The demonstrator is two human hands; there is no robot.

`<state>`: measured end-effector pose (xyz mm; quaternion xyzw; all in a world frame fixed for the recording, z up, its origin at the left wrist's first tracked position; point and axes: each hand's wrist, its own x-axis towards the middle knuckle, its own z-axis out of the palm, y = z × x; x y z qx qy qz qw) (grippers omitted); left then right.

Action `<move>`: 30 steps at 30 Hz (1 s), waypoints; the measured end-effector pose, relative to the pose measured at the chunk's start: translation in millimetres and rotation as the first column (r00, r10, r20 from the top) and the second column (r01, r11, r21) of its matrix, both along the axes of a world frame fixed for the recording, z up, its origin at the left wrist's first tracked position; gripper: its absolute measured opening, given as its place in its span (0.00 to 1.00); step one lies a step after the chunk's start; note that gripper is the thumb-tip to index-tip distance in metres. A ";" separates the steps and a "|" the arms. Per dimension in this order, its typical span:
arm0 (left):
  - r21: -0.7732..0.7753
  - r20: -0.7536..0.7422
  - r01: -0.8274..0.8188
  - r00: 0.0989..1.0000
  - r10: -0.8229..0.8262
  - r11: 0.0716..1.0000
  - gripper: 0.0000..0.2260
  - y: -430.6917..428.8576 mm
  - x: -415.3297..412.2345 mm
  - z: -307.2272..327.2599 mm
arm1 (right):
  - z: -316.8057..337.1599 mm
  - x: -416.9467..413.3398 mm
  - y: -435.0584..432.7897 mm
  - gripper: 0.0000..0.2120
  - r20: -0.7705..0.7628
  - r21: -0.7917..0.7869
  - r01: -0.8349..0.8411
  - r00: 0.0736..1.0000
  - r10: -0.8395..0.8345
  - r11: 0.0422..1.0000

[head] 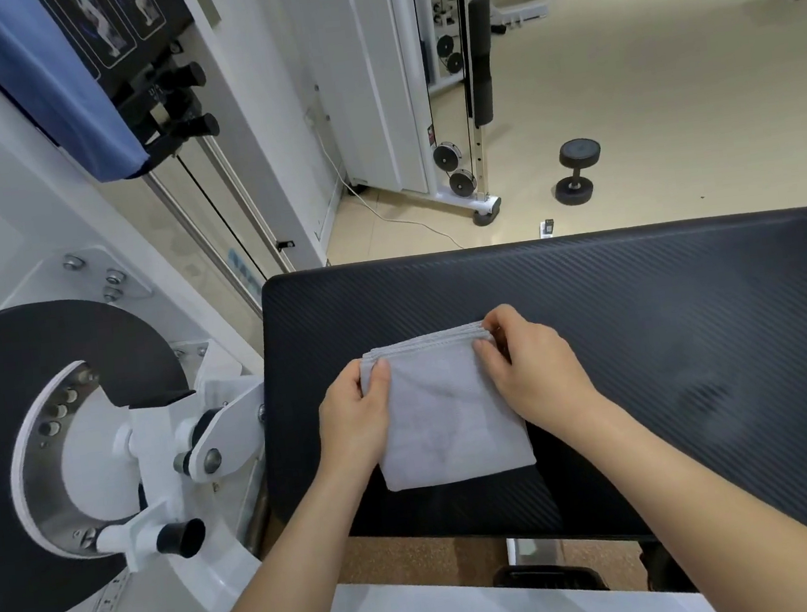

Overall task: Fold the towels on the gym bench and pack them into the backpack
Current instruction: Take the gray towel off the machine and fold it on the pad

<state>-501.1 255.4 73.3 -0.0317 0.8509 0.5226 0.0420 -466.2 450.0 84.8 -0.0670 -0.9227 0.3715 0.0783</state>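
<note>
Folded grey towel on black bench; left hand and right hand each pinching a far corner.

1. Towel: pale grey cloth, soft matt nap, stitched hem.
2. Gym bench: black padded vinyl, fine diagonal ribbed weave, faint sheen.
3. Dumbbell: matt black rubber heads, metal bar.
4. Machine disc: brushed steel, black matt facing.

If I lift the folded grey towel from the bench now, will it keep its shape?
Probably not: the towel is soft cloth and would sag. Its stacked layers at the far edge may slip apart unless both hands pinch them. It looks light.
</note>
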 end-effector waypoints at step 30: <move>-0.678 -0.322 0.309 0.691 -0.647 0.668 0.08 4.0 -31.8 15.9 | 19.4 -24.9 -33.4 0.20 0.132 0.689 -0.260 0.963 0.236 0.677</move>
